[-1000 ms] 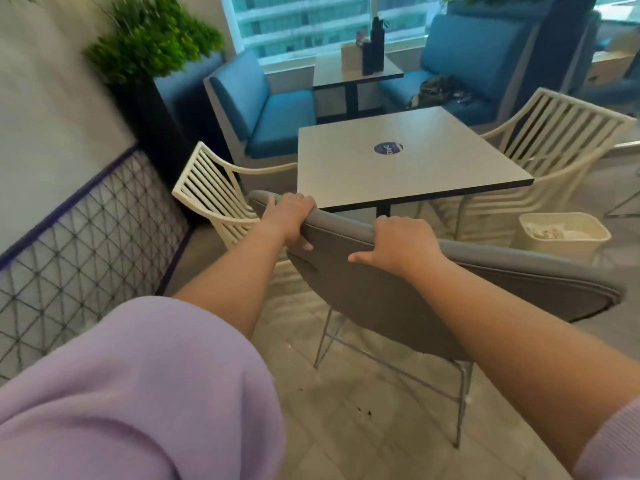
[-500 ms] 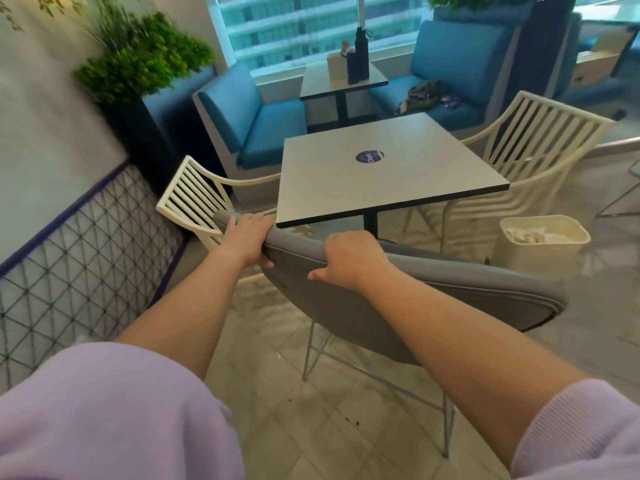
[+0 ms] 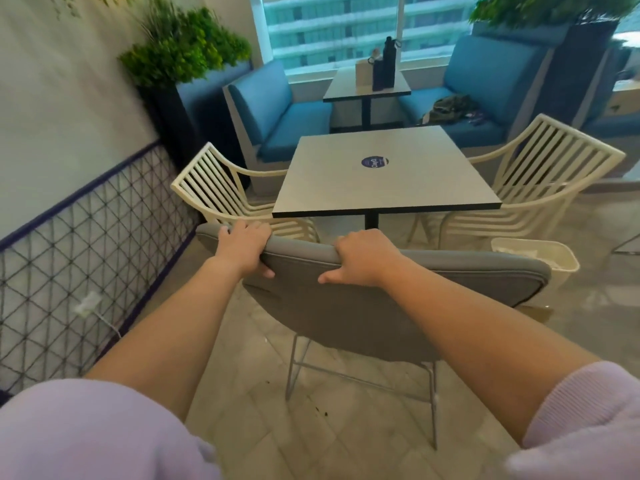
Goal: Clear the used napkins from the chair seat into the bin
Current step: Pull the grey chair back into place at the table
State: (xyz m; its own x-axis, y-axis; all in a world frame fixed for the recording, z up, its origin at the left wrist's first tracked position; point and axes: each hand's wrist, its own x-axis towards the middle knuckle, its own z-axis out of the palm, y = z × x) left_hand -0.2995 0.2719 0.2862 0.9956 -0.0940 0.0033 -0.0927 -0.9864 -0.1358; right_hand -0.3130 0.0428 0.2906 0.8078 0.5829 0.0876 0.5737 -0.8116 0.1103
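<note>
A grey upholstered chair [image 3: 349,317] on thin metal legs stands with its back toward me, just short of the square table [image 3: 374,174]. My left hand [image 3: 242,249] grips the top edge of the backrest near its left end. My right hand [image 3: 362,259] grips the same edge near the middle, fingers curled over it, thumb on my side. The seat is hidden behind the backrest. A cream bin [image 3: 550,259] stands on the floor at the right, behind the chair's right end, with white crumpled napkins [image 3: 519,252] inside it.
Two cream slatted armchairs flank the table, one at the left [image 3: 221,188] and one at the right [image 3: 540,174]. Blue sofas [image 3: 277,112] and a second table with dark bottles [image 3: 384,67] stand by the window. A wire-mesh fence [image 3: 86,244] lines the left wall.
Both hands keep their grip on the backrest. The chair has moved forward toward the table, and its backrest now sits level across the view with the table edge just beyond it.
</note>
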